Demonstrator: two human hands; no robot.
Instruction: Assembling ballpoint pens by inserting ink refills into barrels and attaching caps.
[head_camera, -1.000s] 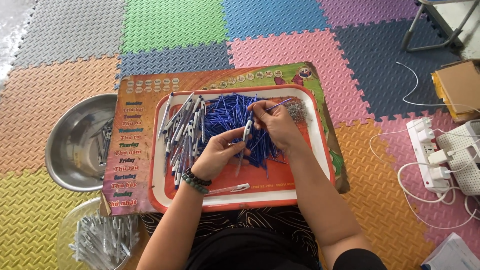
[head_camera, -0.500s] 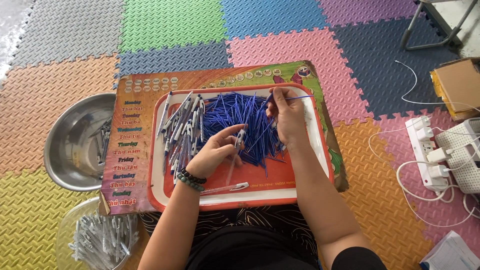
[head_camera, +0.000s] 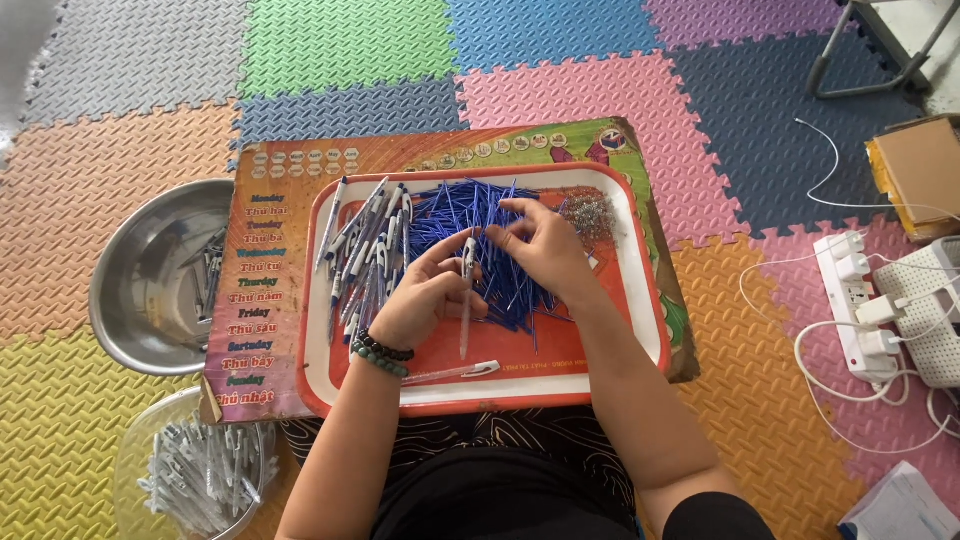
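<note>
A red tray with a white rim (head_camera: 640, 290) lies on a low printed board (head_camera: 270, 290). On it sit a pile of blue pen refills (head_camera: 470, 225), a row of white-and-blue pen barrels (head_camera: 360, 250) at the left, and a small heap of metal springs (head_camera: 588, 212) at the right. My left hand (head_camera: 420, 300) holds a pen barrel (head_camera: 466, 300) upright over the tray. My right hand (head_camera: 540, 250) rests on the blue refills just beside the barrel's top, its fingers pinched. One finished pen (head_camera: 452, 373) lies near the tray's front edge.
A steel bowl (head_camera: 150, 280) with a few pens stands left of the board. A clear bowl (head_camera: 195, 470) full of pens is at the front left. A power strip (head_camera: 860, 310) with plugs and cables lies at the right, a cardboard box (head_camera: 920, 170) behind it.
My right hand has come back from the springs at the tray's right to the middle, meeting my left hand at the barrel's top. My left hand stayed in place with the barrel.
</note>
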